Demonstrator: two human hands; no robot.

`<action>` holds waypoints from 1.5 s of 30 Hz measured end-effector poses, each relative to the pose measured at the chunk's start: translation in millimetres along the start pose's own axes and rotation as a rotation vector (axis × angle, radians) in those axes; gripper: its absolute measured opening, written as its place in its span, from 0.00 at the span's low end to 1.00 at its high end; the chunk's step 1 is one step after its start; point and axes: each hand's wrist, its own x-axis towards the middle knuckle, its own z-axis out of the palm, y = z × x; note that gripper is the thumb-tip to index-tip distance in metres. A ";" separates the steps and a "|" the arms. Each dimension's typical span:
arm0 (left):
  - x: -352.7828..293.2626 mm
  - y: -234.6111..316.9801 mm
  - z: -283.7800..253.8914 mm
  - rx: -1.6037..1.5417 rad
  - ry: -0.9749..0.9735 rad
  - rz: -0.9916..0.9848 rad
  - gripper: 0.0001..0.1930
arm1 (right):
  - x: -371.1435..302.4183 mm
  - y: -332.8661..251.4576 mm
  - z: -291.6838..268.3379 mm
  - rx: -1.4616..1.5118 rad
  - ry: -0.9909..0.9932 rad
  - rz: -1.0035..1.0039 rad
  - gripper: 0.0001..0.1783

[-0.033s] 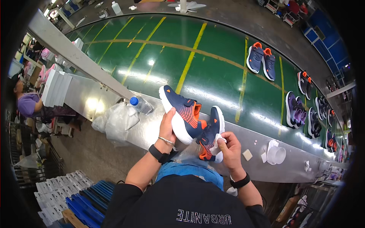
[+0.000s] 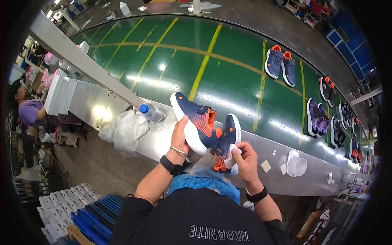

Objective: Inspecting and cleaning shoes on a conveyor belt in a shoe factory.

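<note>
My left hand (image 2: pixel 179 138) is closed round the white sole of a navy sneaker (image 2: pixel 192 112) with orange lining, its toe pointing up and left. Right beside it is a matching sneaker (image 2: pixel 229 136), toe upward, on the near metal ledge. My right hand (image 2: pixel 247 161) pinches a crumpled white cloth (image 2: pixel 231 157), which touches or nearly touches the lower part of that second sneaker. The palm side of my left hand is hidden behind the sole.
A green conveyor belt (image 2: pixel 237 98) carries several pairs of shoes on the right, including a navy pair (image 2: pixel 281 65). On the metal ledge (image 2: pixel 281 179) are a capped bottle (image 2: pixel 152 112), plastic bags (image 2: pixel 128 128), a pale block (image 2: pixel 266 166) and a white tub (image 2: pixel 297 166). A slanted post (image 2: pixel 85 61) stands left.
The cloth and the fingers of my right hand have shifted very slightly. Both sneakers and my left hand look the same.
</note>
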 end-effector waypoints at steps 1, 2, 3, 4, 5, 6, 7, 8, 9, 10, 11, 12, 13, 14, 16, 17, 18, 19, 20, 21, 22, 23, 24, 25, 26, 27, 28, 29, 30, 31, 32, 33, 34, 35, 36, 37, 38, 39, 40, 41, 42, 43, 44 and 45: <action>-1.8 1.9 4.7 -0.048 0.005 -0.033 0.18 | 0.5 -0.8 4.3 0.000 -0.011 -0.005 0.07; -2.8 2.9 7.4 -0.096 0.010 -0.065 0.17 | 0.8 -1.3 6.4 -0.001 -0.023 -0.009 0.07; -1.0 4.6 4.2 -0.096 0.011 -0.060 0.17 | 1.8 -2.3 8.8 0.000 -0.027 -0.010 0.07; 1.8 5.9 -0.9 -0.115 0.011 -0.072 0.17 | 2.9 -3.1 11.2 -0.011 -0.004 -0.040 0.07; 3.7 7.5 -4.8 -0.134 0.011 -0.083 0.17 | 4.2 -3.5 13.5 -0.023 0.019 -0.069 0.06; 2.9 8.5 -3.5 -0.137 0.013 -0.079 0.17 | 5.1 -2.2 10.7 -0.024 0.014 -0.068 0.06; 1.5 9.5 -1.0 -0.152 0.004 -0.082 0.17 | 5.8 0.5 3.6 -0.046 0.061 -0.095 0.06; 1.0 10.4 0.0 -0.167 -0.005 -0.085 0.17 | 6.8 2.7 -4.3 -0.068 0.107 -0.121 0.05; 2.4 10.4 -4.4 -0.170 -0.003 -0.080 0.17 | 7.5 3.6 -11.6 -0.069 0.101 -0.120 0.05; 4.3 11.1 -10.9 -0.178 -0.009 -0.085 0.19 | 8.6 3.7 -19.0 -0.150 0.163 -0.136 0.05; 5.9 11.8 -17.0 -0.186 -0.015 -0.091 0.20 | 9.8 4.4 -27.4 -0.231 0.225 -0.153 0.05; 4.6 14.0 -15.3 -0.188 -0.016 -0.091 0.20 | 9.8 7.6 -38.9 -0.233 0.225 -0.153 0.05; 1.8 17.5 -11.7 -0.212 -0.040 -0.104 0.21 | 9.6 12.7 -52.0 -0.349 0.305 -0.162 0.05; 0.4 19.8 -10.0 -0.236 -0.064 -0.116 0.22 | 9.1 18.3 -64.9 -0.464 0.386 -0.172 0.05; -0.1 21.8 -13.3 -0.240 -0.070 -0.111 0.23 | 6.9 30.3 -89.9 -0.588 0.443 -0.189 0.05; -0.8 23.3 -15.1 -0.240 -0.075 -0.109 0.24 | 6.2 37.4 -100.7 -0.710 0.504 -0.203 0.06; -3.0 24.0 -14.0 -0.238 -0.075 -0.106 0.24 | 5.8 45.7 -110.6 -0.767 0.545 -0.196 0.07; -6.8 25.1 -10.6 -0.287 -0.147 -0.140 0.25 | 5.2 55.9 -122.3 -0.765 0.546 -0.197 0.07; -8.9 25.5 -8.8 -0.334 -0.218 -0.175 0.26 | 5.0 66.6 -133.9 -0.838 0.574 -0.191 0.08; -8.5 25.1 -10.7 -0.329 -0.216 -0.170 0.26 | 5.7 78.4 -144.4 -0.910 0.597 -0.183 0.09; -8.0 25.3 -12.5 -0.317 -0.315 -0.165 0.27 | 6.0 88.3 -152.6 -0.904 0.594 -0.183 0.09; -7.5 25.9 -14.1 -0.303 -0.414 -0.161 0.28 | 6.4 98.5 -160.6 -0.985 0.586 -0.140 0.10; -9.9 28.6 -9.7 -0.424 -0.207 -0.291 0.29 | 6.2 109.2 -168.4 -1.067 0.580 -0.093 0.12; -10.7 30.5 -8.4 -0.418 -0.207 -0.291 0.29 | 4.9 117.5 -175.6 -1.061 0.582 -0.092 0.12; -11.0 32.2 -7.4 -0.441 -0.243 -0.305 0.29 | 3.3 125.7 -182.8 -1.134 0.548 -0.037 0.14; -11.2 34.2 -8.4 -0.466 -0.275 -0.314 0.30 | 4.4 127.4 -181.4 -1.207 0.505 0.018 0.16; -4.6 31.9 -16.7 -0.442 -0.298 -0.324 0.36 | 3.9 129.2 -179.7 -1.204 0.502 0.019 0.16; -3.1 31.9 -21.8 -0.440 -0.296 -0.323 0.36 | 1.7 130.8 -177.9 -1.293 0.507 0.024 0.18; -2.3 32.1 -24.8 -0.496 -0.383 -0.339 0.40 | 0.2 127.9 -171.8 -1.383 0.510 0.031 0.21; -3.2 33.5 -27.1 -0.552 -0.470 -0.354 0.45 | -0.1 120.4 -161.7 -1.382 0.506 0.033 0.21; -4.9 35.2 -29.3 -0.552 -0.466 -0.351 0.45 | 1.2 112.3 -150.3 -1.394 0.559 -0.057 0.22; -7.7 36.5 -29.8 -0.570 -0.475 -0.344 0.48 | 1.7 103.8 -138.8 -1.405 0.619 -0.145 0.24; -10.3 37.3 -31.9 -0.590 -0.484 -0.336 0.51 | 2.3 98.6 -128.0 -1.408 0.622 -0.142 0.24; -11.6 38.5 -35.1 -0.592 -0.484 -0.340 0.51 | 3.9 94.4 -116.8 -1.187 0.524 -0.192 0.25; -12.8 39.6 -37.1 -0.636 -0.481 -0.371 0.51 | 5.2 91.6 -105.9 -0.964 0.429 -0.238 0.27; -12.3 39.5 -36.9 -0.679 -0.481 -0.410 0.51 | 7.8 95.0 -96.4 -0.943 0.354 -0.182 0.29; -14.4 38.5 -36.9 -0.700 -0.470 -0.420 0.46 | 9.7 99.0 -85.0 -0.920 0.280 -0.126 0.30; -12.3 39.1 -41.6 -0.700 -0.473 -0.424 0.46 | 11.6 99.7 -66.2 -0.932 0.302 -0.176 0.32; -6.6 37.2 -50.8 -0.635 -0.450 -0.447 0.42 | 12.7 100.0 -46.3 -0.945 0.325 -0.226 0.34; -1.2 34.1 -62.8 -0.571 -0.424 -0.470 0.39 | 13.5 94.4 -27.2 -0.991 0.313 -0.303 0.35; 2.2 29.1 -80.2 -0.482 -0.366 -0.428 0.36 | 12.4 87.8 -9.5 -1.040 0.304 -0.376 0.37; -5.0 33.8 -68.3 -0.499 -0.344 -0.435 0.34 | 11.2 89.6 4.0 -1.029 0.297 -0.374 0.41; -7.2 34.5 -70.2 -0.341 -0.328 -0.355 0.33 | 11.4 90.3 18.9 -1.078 0.275 -0.363 0.43; -8.3 35.5 -72.8 -0.184 -0.316 -0.276 0.32 | 12.3 90.3 30.1 -1.128 0.254 -0.350 0.45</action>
